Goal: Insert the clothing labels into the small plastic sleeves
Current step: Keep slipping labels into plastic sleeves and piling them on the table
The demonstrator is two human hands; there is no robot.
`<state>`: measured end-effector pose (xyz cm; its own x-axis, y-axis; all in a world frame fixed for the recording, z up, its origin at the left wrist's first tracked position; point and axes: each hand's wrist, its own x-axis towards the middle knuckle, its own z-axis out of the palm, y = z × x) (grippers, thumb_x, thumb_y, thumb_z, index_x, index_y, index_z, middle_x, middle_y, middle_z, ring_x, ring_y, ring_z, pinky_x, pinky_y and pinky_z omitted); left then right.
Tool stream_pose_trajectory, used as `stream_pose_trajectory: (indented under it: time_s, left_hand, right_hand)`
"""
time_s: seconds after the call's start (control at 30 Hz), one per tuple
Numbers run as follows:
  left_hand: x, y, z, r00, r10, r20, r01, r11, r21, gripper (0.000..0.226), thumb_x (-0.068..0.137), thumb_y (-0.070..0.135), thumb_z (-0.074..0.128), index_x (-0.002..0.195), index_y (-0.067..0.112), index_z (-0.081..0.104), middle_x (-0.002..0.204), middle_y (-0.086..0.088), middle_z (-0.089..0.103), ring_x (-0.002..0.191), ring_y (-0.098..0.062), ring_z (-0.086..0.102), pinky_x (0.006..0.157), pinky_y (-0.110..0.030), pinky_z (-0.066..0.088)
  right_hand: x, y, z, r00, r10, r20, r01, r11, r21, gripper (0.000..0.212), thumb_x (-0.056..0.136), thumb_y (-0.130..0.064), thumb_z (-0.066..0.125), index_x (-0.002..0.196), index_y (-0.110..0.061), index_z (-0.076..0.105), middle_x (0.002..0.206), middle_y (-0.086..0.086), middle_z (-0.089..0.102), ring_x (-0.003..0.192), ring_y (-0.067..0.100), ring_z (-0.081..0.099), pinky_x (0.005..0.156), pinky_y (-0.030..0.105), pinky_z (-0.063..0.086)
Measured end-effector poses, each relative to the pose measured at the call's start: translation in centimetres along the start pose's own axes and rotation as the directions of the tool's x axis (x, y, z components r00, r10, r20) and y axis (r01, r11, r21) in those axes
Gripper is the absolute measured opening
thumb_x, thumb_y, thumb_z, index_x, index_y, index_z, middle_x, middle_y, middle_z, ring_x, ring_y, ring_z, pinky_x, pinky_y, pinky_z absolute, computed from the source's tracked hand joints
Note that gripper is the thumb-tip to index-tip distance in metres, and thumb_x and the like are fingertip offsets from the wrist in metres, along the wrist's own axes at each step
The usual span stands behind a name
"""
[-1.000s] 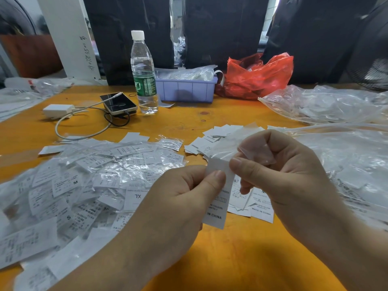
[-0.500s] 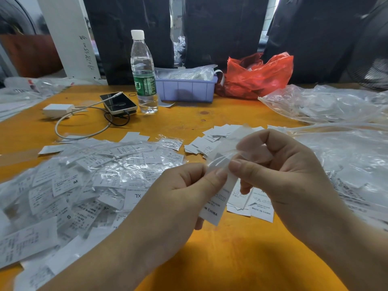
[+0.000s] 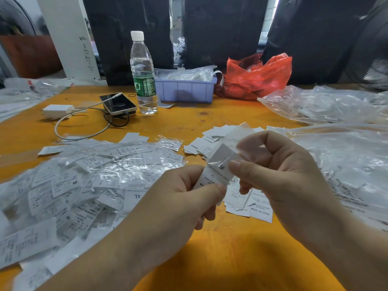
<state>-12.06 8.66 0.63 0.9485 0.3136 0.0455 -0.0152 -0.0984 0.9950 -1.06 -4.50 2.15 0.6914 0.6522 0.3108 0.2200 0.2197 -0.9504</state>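
Above the orange table (image 3: 210,259) my left hand (image 3: 182,202) pinches the lower end of a white clothing label (image 3: 216,175) marked M. My right hand (image 3: 279,173) pinches a small clear plastic sleeve (image 3: 233,143) whose mouth is over the label's upper half. The label's lower edge is hidden behind my left thumb. Loose white labels (image 3: 249,204) lie under my hands and further back at centre. A wide pile of sleeved labels (image 3: 84,177) covers the table's left side.
A water bottle (image 3: 143,76), a phone (image 3: 117,103) with cable and a white charger (image 3: 57,111) stand at the back left. A lilac tub (image 3: 184,91) and red bag (image 3: 256,78) sit behind. Clear plastic bags (image 3: 336,148) fill the right side.
The label has gone up into the sleeve: a second ago it hung free below my fingers, now its upper half is inside. My left hand has slid down to the label's lower end.
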Motion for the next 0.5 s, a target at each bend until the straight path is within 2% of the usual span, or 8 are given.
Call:
stream_pose_trajectory:
  time_s: [0.13,0.3,0.5]
  left_hand:
    - [-0.16,0.22,0.1,1.0,0.005,0.027,-0.004,1.0,-0.016,0.014,0.074,0.033,0.063,0.068,0.022,0.066,0.052,0.006,0.052,0.044,-0.007,0.044,0.042,-0.012,0.035]
    - [-0.11,0.31,0.15,1.0,0.012,-0.013,-0.013,1.0,-0.024,0.011,0.072,0.032,0.061,0.064,0.024,0.064,0.052,0.004,0.052,0.044,-0.008,0.042,0.041,-0.012,0.034]
    - [-0.01,0.31,0.1,1.0,0.023,-0.019,-0.024,0.997,-0.076,0.012,0.072,0.027,0.06,0.077,0.029,0.071,0.051,0.004,0.051,0.042,-0.005,0.042,0.04,-0.012,0.034]
  right_hand:
    - [0.21,0.11,-0.28,1.0,0.004,-0.009,-0.004,1.0,0.018,0.019,0.077,0.0,0.072,0.09,-0.007,0.06,0.061,-0.005,0.063,0.051,0.011,0.056,0.051,0.021,0.048]
    - [0.16,0.25,-0.17,1.0,0.026,0.001,-0.026,0.999,0.024,0.022,0.074,-0.003,0.073,0.092,-0.007,0.06,0.066,0.0,0.065,0.052,0.012,0.057,0.051,0.023,0.049]
    - [0.3,0.15,-0.31,0.999,0.041,-0.003,-0.04,0.999,0.036,0.024,0.073,-0.006,0.072,0.092,-0.007,0.059,0.064,0.0,0.066,0.052,0.012,0.057,0.051,0.022,0.048]
